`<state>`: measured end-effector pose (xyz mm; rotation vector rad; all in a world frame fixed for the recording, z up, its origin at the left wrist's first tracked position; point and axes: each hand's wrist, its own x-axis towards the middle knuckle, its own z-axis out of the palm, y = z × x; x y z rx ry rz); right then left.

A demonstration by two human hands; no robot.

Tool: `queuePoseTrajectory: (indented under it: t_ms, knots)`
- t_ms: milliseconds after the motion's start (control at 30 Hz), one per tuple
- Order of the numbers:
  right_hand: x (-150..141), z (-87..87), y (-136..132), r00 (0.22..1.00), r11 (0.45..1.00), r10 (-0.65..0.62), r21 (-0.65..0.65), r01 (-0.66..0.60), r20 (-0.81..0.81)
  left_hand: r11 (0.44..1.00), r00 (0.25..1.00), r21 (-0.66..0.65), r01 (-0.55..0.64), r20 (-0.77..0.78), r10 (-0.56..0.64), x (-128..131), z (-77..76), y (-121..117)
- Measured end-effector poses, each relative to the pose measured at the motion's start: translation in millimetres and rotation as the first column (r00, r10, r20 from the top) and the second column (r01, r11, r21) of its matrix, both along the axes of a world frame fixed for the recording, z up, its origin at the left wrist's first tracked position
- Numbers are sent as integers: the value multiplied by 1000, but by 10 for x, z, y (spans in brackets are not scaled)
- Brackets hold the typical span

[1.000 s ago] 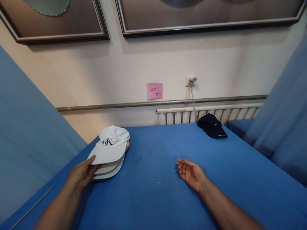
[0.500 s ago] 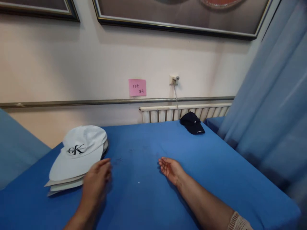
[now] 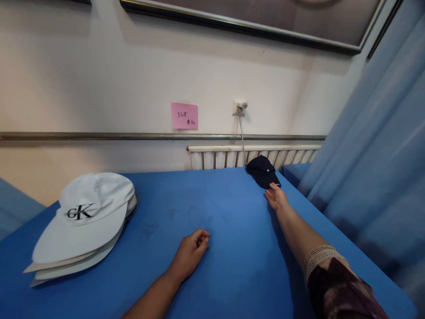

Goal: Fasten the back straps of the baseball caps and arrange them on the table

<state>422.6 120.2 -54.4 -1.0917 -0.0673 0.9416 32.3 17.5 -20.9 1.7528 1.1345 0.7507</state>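
My right hand (image 3: 276, 197) reaches out to a dark baseball cap (image 3: 261, 168) at the back right of the blue-covered table (image 3: 229, 274). Its fingers are apart at the front edge of the brim, with one finger or the thumb over it. My left hand (image 3: 190, 252) hovers near the middle of the table, fingers curled in and nothing visible in them. To its left sits a stack of several caps, topped by a white baseball cap (image 3: 83, 221) with black letters. Lighter brims show under it, and a darker edge at the back.
A white radiator (image 3: 219, 158) and a metal rail (image 3: 133, 136) run along the wall behind the table. A pink note (image 3: 184, 116) and a plugged socket (image 3: 239, 107) are above. Blue curtains (image 3: 372, 146) hang on the right.
My left hand has let go of the cap stack and moved right, its fingers now curled. My right hand has gone forward and right to the dark cap. The view has turned right.
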Motion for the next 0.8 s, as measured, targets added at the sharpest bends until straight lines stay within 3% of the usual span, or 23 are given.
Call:
queuePoseTrajectory:
  t_ms: [133, 233, 333, 467, 567, 667, 733, 800]
  knots:
    - [88, 14, 281, 998, 998, -62, -25, 62, 18, 998, 1000, -49, -24, 14, 25, -7, 37, 33]
    - [47, -19, 329, 992, 992, -126, -17, 126, 31, 994, 997, -108, -32, 63, 39, -13, 37, 37]
    - [-61, -88, 170, 991, 991, -128, 36, 127, 36, 987, 989, -160, -22, 139, 45, -27, 5, 56]
    - [-330, -150, -234, 998, 990, 38, 137, -45, 50, 961, 949, -274, -43, 290, 125, -53, -34, 127]
    - [-647, -153, -504, 976, 964, 202, 160, -212, 76, 902, 839, -432, -7, 488, 240, -105, 23, 172]
    - [-1003, -137, -640, 937, 924, 333, 161, -346, 102, 792, 648, -572, 211, 689, 325, -208, 134, 164]
    - [-1193, -112, -643, 919, 906, 374, 162, -391, 124, 725, 529, -591, 353, 765, 367, -288, 190, 128]
    - [-1307, -59, -598, 916, 908, 368, 153, -391, 158, 707, 470, -594, 383, 785, 404, -355, 212, 79]
